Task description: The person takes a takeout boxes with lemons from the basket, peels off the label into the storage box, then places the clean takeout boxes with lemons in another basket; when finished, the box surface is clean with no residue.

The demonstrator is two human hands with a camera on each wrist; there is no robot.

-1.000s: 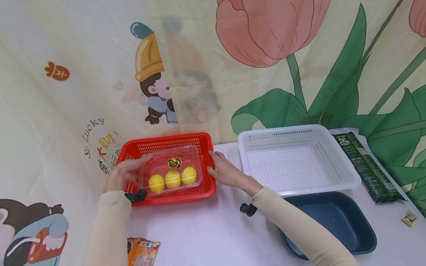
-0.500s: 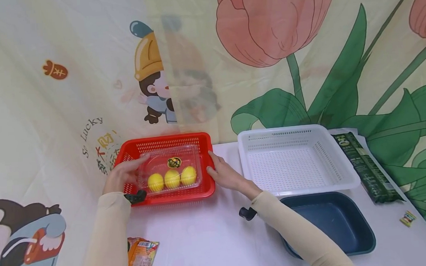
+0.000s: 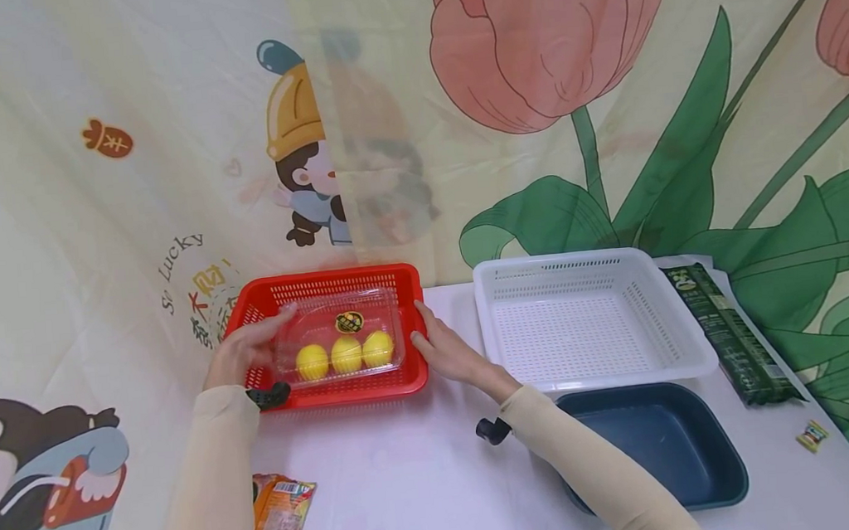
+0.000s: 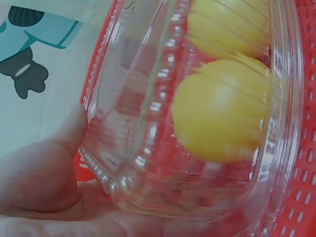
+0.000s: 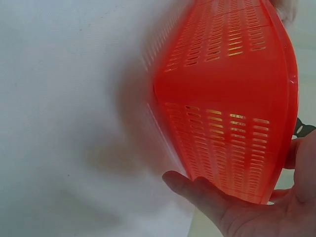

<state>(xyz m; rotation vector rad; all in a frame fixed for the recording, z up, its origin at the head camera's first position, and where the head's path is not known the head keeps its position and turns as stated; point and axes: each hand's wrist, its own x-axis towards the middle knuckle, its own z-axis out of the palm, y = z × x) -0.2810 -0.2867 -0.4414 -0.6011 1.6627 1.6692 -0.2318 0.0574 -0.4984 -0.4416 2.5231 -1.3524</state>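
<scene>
With the left hand (image 3: pixel 240 351), gripped the clear clamshell (image 3: pixel 311 322) of yellow balls (image 3: pixel 346 355), already within the red basket (image 3: pixel 415 370) held at its end in the right hand (image 3: pixel 451 346), apparently with only release left

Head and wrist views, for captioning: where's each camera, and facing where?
Head: on the head, facing forward and down at the red basket; left hand, right hand, sleeves show.
Left wrist: worn there, facing the clear container; left hand shows.
Right wrist: worn there, facing the red basket's outside; right hand shows.
Both wrist views share the red basket.
</scene>
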